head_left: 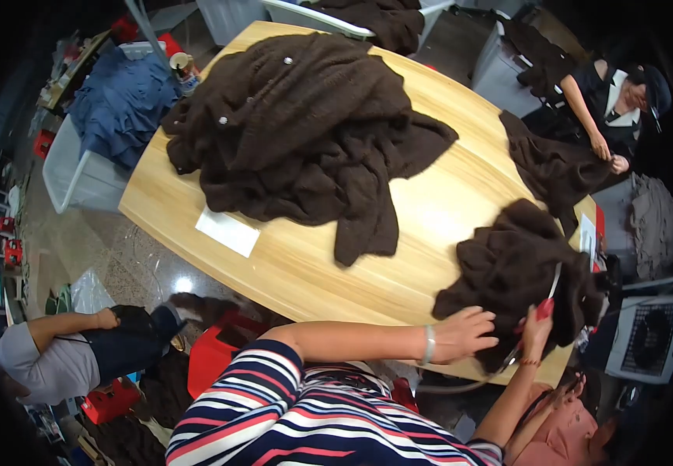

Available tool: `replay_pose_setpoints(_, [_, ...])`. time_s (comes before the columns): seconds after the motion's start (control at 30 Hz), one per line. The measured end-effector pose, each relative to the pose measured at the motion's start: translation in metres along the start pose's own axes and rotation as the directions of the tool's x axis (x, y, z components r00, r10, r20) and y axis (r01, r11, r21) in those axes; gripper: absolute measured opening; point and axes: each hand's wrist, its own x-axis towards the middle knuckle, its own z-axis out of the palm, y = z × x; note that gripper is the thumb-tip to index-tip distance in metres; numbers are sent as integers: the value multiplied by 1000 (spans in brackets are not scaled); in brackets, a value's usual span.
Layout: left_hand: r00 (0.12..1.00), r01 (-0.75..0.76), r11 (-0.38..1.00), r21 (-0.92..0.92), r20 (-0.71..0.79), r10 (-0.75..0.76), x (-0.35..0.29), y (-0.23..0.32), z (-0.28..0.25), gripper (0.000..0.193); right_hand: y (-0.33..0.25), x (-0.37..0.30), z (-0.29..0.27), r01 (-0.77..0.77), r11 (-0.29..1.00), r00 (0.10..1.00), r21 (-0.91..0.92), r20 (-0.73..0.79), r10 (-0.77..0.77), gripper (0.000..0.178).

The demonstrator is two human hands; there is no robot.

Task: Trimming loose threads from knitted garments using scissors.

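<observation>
My left hand [467,332], a pale bracelet on its wrist, lies flat with fingers spread on the near edge of a bunched dark brown knitted garment [507,268] at the right end of the wooden table [429,210]. My right hand [536,325] is closed around a tool with a red grip [544,309]; its thin metal shaft points up over the same garment. A grey cord [460,386] curves below the table edge under my hands.
A big pile of brown knitwear with buttons [297,128] covers the table's far half, a white paper [227,231] beside it. Another person [616,109] handles a brown garment [554,167] at the far right. Someone crouches at lower left [64,353]. A bin of blue cloth [119,101] stands to the left.
</observation>
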Motion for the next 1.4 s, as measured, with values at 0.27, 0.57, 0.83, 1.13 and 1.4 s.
replay_pose_setpoints(0.27, [858,470,825,315,-382,-343,-114,-105,-189,34,-43,-105,103,292,929,886,-226,430,-174,49])
replay_pose_setpoints(0.57, [730,623,576,529,-657,-187,-127,-192,-413,31,-224,-107,174,599,781,672,-175,640,-372,52])
replay_pose_setpoints(0.83, [908,413,666,621,-342,-244,-100,-293,-453,35,-373,-105,250,658,731,652,-181,623,-433,46])
replay_pose_setpoints(1.13, [938,336,723,603,-150,-311,-171,-279,-408,48,-429,-114,292,742,625,505,-244,816,-282,33])
replay_pose_setpoints(1.4, [915,402,866,298,-83,-396,-204,-225,-430,50,-427,-131,296,791,587,386,-171,885,-261,31])
